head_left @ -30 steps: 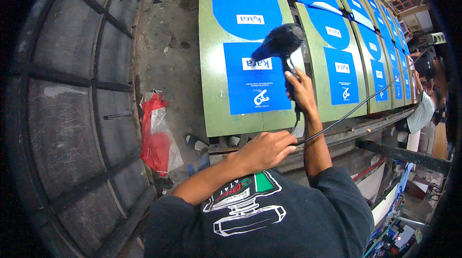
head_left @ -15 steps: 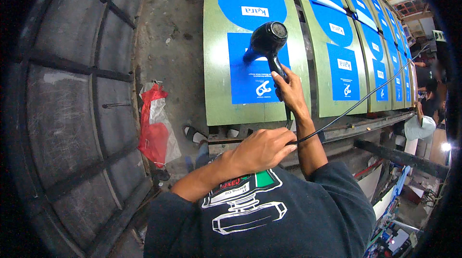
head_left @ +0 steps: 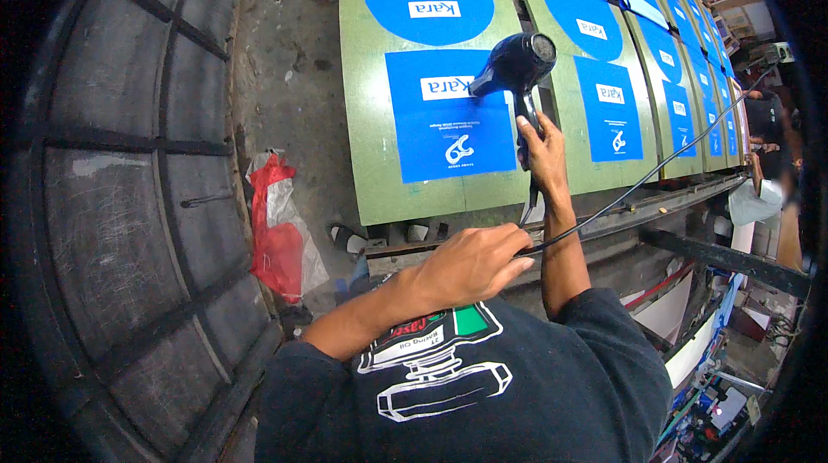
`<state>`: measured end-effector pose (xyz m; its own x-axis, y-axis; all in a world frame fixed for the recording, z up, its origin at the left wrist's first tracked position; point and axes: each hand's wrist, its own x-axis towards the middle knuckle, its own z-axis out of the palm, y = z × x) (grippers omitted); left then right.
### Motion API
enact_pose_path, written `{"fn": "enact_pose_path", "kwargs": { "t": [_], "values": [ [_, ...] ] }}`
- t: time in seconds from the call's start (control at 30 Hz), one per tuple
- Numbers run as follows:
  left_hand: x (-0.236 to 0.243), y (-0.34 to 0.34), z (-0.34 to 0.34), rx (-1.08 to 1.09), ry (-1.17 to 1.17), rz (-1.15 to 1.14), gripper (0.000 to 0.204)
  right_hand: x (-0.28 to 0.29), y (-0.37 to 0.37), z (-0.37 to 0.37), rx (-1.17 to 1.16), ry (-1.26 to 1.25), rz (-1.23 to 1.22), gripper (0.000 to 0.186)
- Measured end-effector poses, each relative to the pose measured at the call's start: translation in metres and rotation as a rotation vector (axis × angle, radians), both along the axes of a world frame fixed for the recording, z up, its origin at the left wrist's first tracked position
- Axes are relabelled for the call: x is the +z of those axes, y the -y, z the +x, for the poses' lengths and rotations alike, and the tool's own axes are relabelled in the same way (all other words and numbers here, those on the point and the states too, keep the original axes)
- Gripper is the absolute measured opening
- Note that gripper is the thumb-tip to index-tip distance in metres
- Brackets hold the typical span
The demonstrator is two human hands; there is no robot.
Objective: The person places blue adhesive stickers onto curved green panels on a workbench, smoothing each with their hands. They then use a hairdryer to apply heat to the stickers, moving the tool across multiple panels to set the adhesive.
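A black hair dryer (head_left: 511, 66) is held up by its handle in my right hand (head_left: 545, 152). Its nozzle points left and down over a blue printed piece (head_left: 448, 144) that lies flat on the nearest green board (head_left: 371, 100). In front of my chest, my left hand (head_left: 470, 266) is closed around the dryer's black cord (head_left: 621, 198), which loops from the handle and runs off to the far right. Another blue piece with a rounded end (head_left: 429, 7) lies farther up the same board.
More green boards (head_left: 565, 75) with blue printed pieces stand in a row to the right. A red and white plastic bag (head_left: 280, 230) lies on the floor at left, beside dark framed panels (head_left: 112, 230). Another person (head_left: 763, 131) is at the far right.
My right hand has carried the hair dryer to the right, toward the board's right edge. My left hand stays on the cord. The view has shifted slightly.
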<state>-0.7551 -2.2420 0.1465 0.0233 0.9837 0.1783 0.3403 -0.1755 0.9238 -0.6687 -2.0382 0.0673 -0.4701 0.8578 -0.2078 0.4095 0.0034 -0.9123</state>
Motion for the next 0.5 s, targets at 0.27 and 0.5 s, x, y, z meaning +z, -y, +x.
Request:
{"fn": "enact_pose_path", "kwargs": {
  "t": [0.27, 0.5],
  "values": [
    [-0.005, -0.004, -0.003, 0.062, -0.013, 0.034, 0.024, -0.009, -0.024, -0.023, 0.030, -0.017, 0.007, 0.032],
    [-0.002, 0.006, -0.013, 0.095, -0.016, 0.032, 0.020, -0.007, -0.008, -0.054, 0.158, -0.051, -0.030, 0.042]
  ]
}}
